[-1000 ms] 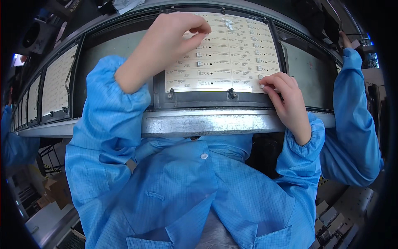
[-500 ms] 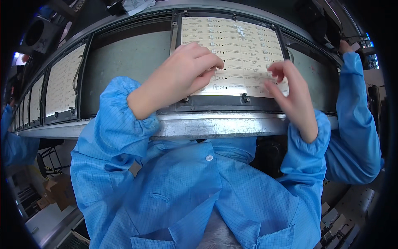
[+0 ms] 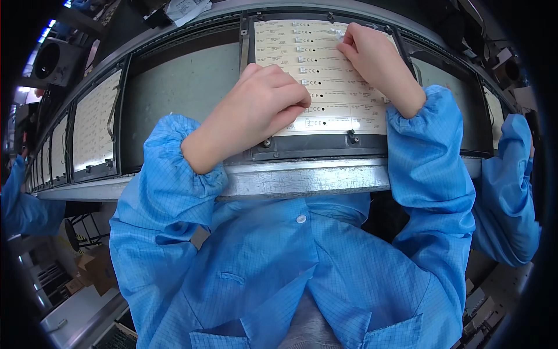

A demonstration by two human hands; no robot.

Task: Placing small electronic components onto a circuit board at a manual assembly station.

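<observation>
A cream circuit-board panel [image 3: 273, 43] with printed rows lies in a dark frame [image 3: 314, 146] in front of me. Small white connectors [image 3: 302, 59] sit along a column near its middle. My left hand [image 3: 256, 107] rests over the panel's near left part, its fingers curled and thumb pressed in; whatever is between the fingertips is hidden. At the far right part of the panel, my right hand [image 3: 372, 58] has thumb and fingers pinched together beside a small heap of loose white connectors [image 3: 335, 32]. I cannot make out what this pinch holds.
The frame sits on a conveyor line with a metal front rail [image 3: 302, 179]. More framed panels [image 3: 96, 125] stand along the line to the left. A crumpled white sheet [image 3: 187, 10] lies beyond the far edge. Another person's blue sleeve [image 3: 511, 192] is at the right.
My right hand has moved from the panel's near right edge up and left to the loose connectors, and its fingers have closed. My left hand stays almost in place. The view has shifted slightly.
</observation>
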